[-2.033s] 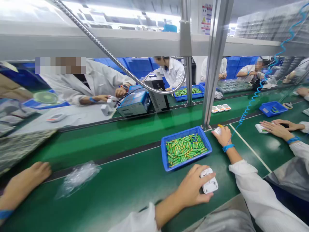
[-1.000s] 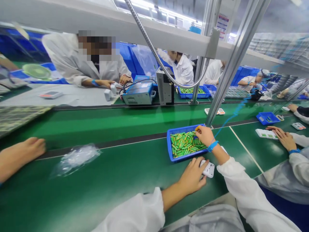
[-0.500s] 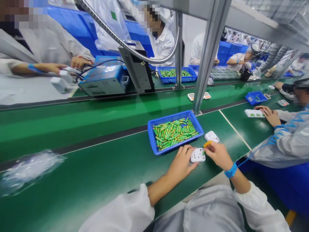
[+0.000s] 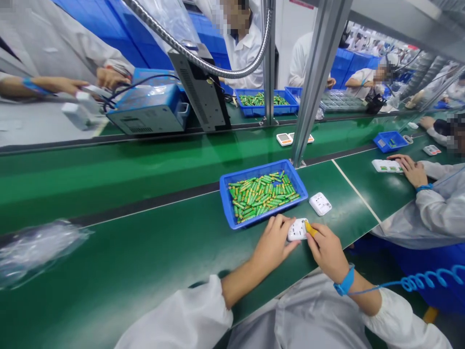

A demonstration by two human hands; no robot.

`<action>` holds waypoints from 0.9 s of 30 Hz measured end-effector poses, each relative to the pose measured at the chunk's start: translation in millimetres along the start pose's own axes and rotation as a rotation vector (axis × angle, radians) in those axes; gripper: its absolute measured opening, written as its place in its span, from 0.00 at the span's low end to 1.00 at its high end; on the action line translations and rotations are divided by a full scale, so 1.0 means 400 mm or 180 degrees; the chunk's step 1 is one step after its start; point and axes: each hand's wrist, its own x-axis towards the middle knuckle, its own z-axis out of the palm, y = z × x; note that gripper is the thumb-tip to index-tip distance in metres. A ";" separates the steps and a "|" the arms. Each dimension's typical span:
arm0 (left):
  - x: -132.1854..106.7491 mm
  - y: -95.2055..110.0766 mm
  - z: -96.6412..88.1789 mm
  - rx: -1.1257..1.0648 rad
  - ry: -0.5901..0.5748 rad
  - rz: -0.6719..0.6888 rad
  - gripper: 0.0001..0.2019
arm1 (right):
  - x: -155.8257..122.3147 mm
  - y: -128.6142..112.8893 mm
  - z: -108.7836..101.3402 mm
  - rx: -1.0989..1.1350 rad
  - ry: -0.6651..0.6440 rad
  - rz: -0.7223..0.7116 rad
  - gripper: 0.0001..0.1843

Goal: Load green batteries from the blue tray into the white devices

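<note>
My left hand is closed around the left side of a small white electronic device, which lies back side up just above the green bench. At the device's right end is my right hand, its fingers drawn together with the thumb low against the edge. A yellow finger cover on that hand presses onto the device, and hides what lies beneath. Just behind the hands stands a blue tray of green batteries. A second white device rests right of the tray.
A metal post rises behind the tray. Beyond runs a green conveyor carrying white-and-orange devices. A clear plastic bag lies far left. A co-worker's hand touches a white holder at right. A coiled blue cord trails from my right wrist.
The yellow-covered fingertip has come down onto the device's right end, where a green battery showed before. My right wrist has dropped slightly. The left hand keeps its hold.
</note>
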 end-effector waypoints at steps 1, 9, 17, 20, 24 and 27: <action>0.001 0.001 -0.001 0.0002 -0.0006 -0.0005 0.31 | -0.007 -0.005 -0.004 -0.0009 -0.0009 -0.0016 0.14; 0.010 0.002 -0.012 -0.0061 -0.0107 -0.0076 0.29 | 0.145 0.007 -0.043 0.0414 -0.0453 -0.0373 0.11; 0.021 0.010 -0.015 0.0052 -0.0278 -0.0197 0.30 | 0.514 -0.107 0.099 -0.0456 -0.1839 -0.1089 0.06; 0.022 0.011 -0.009 0.0061 -0.0267 -0.0219 0.32 | 0.550 -0.148 0.117 -0.0579 -0.2160 -0.1175 0.05; 0.023 0.006 0.001 0.0013 -0.0245 -0.0230 0.35 | 0.540 -0.163 0.115 -0.0604 -0.2210 -0.1152 0.05; 0.021 0.002 0.005 -0.0020 -0.0248 -0.0234 0.36 | 0.534 -0.162 0.114 -0.0550 -0.2253 -0.1188 0.09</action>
